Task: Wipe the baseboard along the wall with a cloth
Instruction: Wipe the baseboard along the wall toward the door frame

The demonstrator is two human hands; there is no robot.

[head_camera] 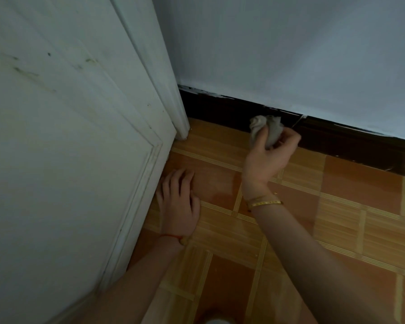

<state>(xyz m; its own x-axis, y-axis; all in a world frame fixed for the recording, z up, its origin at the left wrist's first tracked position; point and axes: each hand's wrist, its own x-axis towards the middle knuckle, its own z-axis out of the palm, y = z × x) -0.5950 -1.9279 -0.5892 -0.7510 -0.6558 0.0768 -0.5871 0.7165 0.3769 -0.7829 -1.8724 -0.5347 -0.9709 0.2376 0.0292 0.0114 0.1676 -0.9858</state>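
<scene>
Pressed flat on the tiled floor (290, 230) beside the white door (68, 160), the left hand (179, 202) is lying open, grasping nothing. Farther off, a crumpled grey cloth (265, 129) is being gripped by the right hand (270, 155) against the dark baseboard (337, 139) under the wall (290, 54).

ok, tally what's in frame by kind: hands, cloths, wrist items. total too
Hands: 2 (left hand flat on the floor, right hand holding the cloth)
Cloths: 1 (grey cloth at the dark baseboard)
Wrist items: 2 (gold bangle on the right, red string on the left)
Total: 5
</scene>
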